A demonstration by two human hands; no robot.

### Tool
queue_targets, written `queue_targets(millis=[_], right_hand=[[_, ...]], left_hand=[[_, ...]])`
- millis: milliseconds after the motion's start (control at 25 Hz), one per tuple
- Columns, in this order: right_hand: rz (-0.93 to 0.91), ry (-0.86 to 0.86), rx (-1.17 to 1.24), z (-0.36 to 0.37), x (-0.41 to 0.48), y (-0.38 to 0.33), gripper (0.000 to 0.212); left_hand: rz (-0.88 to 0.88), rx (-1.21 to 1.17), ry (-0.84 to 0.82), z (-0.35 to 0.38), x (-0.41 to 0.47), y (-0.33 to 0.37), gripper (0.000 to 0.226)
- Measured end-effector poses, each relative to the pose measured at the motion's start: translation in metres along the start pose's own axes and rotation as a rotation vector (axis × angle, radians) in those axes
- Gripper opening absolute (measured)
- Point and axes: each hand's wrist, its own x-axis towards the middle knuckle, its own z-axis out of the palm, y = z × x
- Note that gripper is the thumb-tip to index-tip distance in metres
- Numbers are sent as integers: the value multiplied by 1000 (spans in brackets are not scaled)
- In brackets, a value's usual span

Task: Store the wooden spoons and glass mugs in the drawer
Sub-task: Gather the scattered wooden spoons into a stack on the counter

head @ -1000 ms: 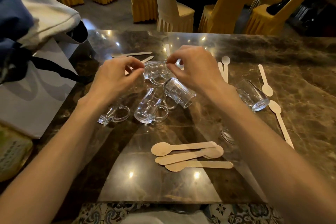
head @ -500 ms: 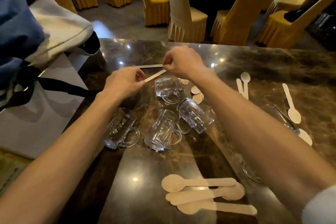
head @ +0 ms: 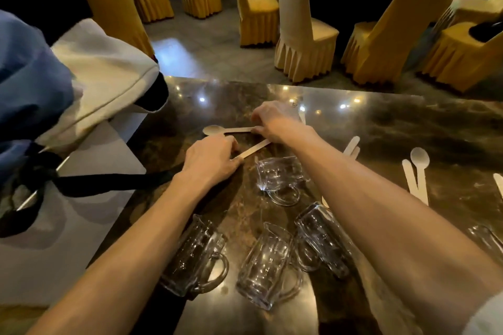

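Note:
Both hands reach to the far side of the dark marble table (head: 394,128). My right hand (head: 275,122) pinches the handle end of a wooden spoon (head: 226,130) whose bowl points left. My left hand (head: 211,158) closes on one end of a second wooden spoon (head: 255,147) that lies slanted between the hands. Several glass mugs lie on their sides below my arms: one (head: 280,175) near the middle, another (head: 196,255) at the lower left, a third (head: 265,266) beside it. More wooden spoons (head: 417,171) lie to the right.
A white and blue cloth bag (head: 89,76) with a black strap (head: 109,181) sits on a white surface (head: 68,226) at the left. Beyond the table's far edge stand several chairs in yellow covers (head: 302,32). No drawer is in view.
Both hands left the glass mug they held a second ago and moved to the far spoons. The view has tilted up, so the near spoons have dropped out of sight.

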Motion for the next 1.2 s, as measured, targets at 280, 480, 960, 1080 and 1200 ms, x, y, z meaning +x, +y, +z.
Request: queue_targets(millis=[280,480,960,1080,1200], right_hand=[[-3,-28,46,4,16,-3,21],[10,-48,129,4,11,-4,10],[-61,263,239,-46,-53,3,20],[-74,373,271,-59,-85,6,20],[-101,458,257,-68,-113,7,19]], left_hand=[[-23,-47,3,3,7,-1,14],[-68,-184,-3,6,5,-2,11],[-24,-375,199,-31,-26,10,12],[27,-438,239,-45,-47,18,12],[71,-461,271,-55,-64,25,11]])
